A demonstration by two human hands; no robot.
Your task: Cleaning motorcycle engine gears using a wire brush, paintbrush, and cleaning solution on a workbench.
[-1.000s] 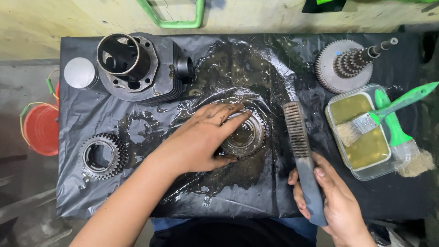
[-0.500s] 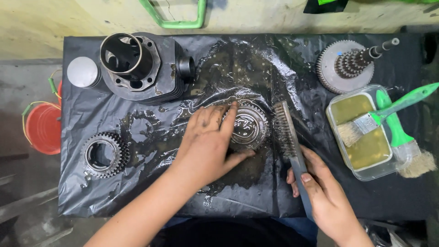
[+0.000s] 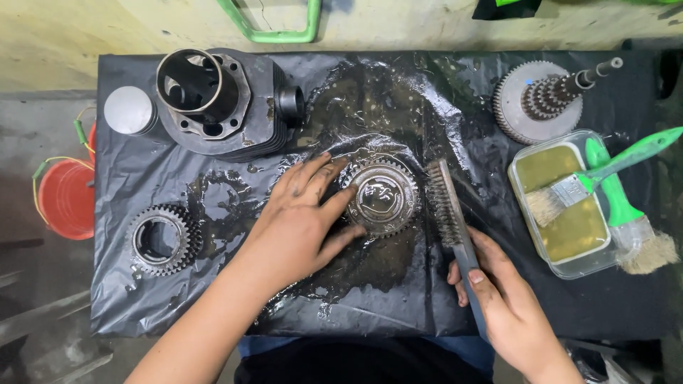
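The left hand is lying flat on the wet black sheet covering the table, fingers spread and touching the round gear at mid-table. The right hand is gripping a wire brush — fingers wrapped around its handle — bristles just beside the gear's right edge.

Silver-grey gear, black plastic sheet, green-handled brushes, red bucket

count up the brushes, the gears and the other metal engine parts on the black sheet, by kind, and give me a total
Brushes: 3 – wire brush, paintbrush in tub, paintbrush beside tub
Gears: 3 – centre gear, left gear, gear cluster
Cylinder: 1
Piston: 1
Total: 8
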